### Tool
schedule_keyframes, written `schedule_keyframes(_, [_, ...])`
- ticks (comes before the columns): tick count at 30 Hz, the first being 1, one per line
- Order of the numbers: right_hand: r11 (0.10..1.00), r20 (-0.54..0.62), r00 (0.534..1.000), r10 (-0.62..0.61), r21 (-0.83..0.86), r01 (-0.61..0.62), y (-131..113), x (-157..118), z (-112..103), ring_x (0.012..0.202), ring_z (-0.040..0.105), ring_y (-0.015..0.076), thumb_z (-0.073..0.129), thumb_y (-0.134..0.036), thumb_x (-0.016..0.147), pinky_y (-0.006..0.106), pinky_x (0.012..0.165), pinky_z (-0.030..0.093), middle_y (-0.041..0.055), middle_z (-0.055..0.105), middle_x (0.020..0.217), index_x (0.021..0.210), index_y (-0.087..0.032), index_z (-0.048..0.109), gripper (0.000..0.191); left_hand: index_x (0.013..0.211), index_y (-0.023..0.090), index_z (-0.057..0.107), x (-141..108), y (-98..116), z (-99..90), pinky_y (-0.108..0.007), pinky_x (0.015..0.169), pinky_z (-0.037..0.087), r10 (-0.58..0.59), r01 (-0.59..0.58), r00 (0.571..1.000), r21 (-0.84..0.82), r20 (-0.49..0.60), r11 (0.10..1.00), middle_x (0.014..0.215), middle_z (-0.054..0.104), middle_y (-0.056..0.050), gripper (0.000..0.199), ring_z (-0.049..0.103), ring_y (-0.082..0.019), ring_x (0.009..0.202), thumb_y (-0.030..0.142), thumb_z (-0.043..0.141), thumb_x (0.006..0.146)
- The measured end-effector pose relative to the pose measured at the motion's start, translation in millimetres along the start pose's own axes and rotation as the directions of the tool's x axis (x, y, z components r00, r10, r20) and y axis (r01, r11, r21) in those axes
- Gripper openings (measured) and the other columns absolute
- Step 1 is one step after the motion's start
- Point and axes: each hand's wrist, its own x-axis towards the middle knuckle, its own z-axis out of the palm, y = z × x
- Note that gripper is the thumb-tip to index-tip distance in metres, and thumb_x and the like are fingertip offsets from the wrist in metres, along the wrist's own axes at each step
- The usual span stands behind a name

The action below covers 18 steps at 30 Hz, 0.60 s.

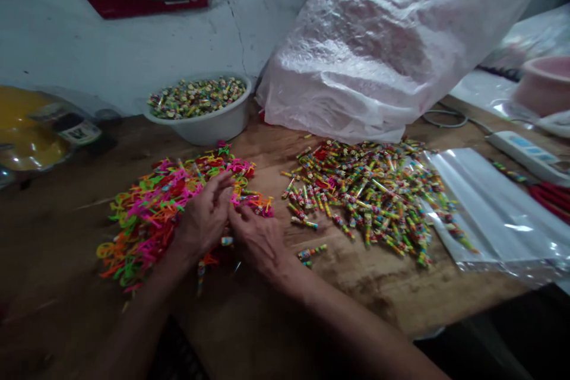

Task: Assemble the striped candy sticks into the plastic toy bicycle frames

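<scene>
At the far left, toward the back edge of the brown wooden surface point(369, 291), I make out a glossy yellow object point(31, 136) with a dark patch bearing a pale label. Next comes a loose heap of small neon plastic pieces point(151, 219) in pink, orange, green and yellow, on the left part of the surface. My view shows the bare left hand point(202, 219) over that heap's right side, fingers bent and close together. Behind, near the back edge, a round whitish plastic tub point(209, 129) is full of small multicoloured pieces. The bare right hand point(260, 240) meets the left at the fingertips, its fingers curled inward; I cannot tell whether either hand pinches anything. Right of it, two short patterned tubes point(312, 253) lie apart from a wide pile of similar multicoloured tubes point(378, 202). A big crinkled translucent plastic bag point(356, 59) stands behind that pile. A flat clear plastic bag point(494, 208) lies toward the right edge, tubes on its left side, and beyond it I see a white power strip point(525, 154) and a pink round tub point(543, 92).
</scene>
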Motion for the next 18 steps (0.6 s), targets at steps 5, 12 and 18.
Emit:
schedule_keyframes(5, [0.995,0.026,0.995,0.092,0.027,-0.092,38,-67,-19,0.079,0.063,0.0162,0.043,-0.024,0.087,0.024,0.062,0.044,0.0072,0.064,0.108,0.137,-0.022,0.035,0.051,0.127,0.019,0.049,-5,-5,31.6,-0.036,0.098,0.04,0.192,-0.214,0.956,0.082,0.221,0.973,0.122,0.06,-0.006,0.042,0.055,-0.018,0.112,0.035,0.028,0.094])
schedule_keyframes(12, [0.881,-0.183,0.894,0.409,-0.178,-0.44,101,-99,-41,0.08,0.062,0.0161,0.05,-0.019,0.077,0.023,0.063,0.037,0.0039,0.068,0.096,0.104,-0.022,0.06,0.028,0.114,0.019,0.06,-18,-22,35.7,-0.048,0.108,0.022,0.426,-0.551,0.827,0.38,0.366,0.743,0.124,0.058,-0.008,0.037,0.046,-0.027,0.12,0.037,0.048,0.085])
schedule_keyframes(18, [0.763,-0.167,0.815,0.555,-0.287,-0.579,135,-46,-57,0.07,0.063,0.0206,0.046,-0.018,0.079,0.025,0.056,0.03,0.0106,0.067,0.077,0.088,-0.016,0.063,0.019,0.119,0.021,0.056,-14,-37,18.3,-0.048,0.107,0.023,0.416,-0.567,0.818,0.434,0.396,0.7,0.127,0.056,-0.006,0.039,0.046,-0.026,0.121,0.026,0.048,0.082])
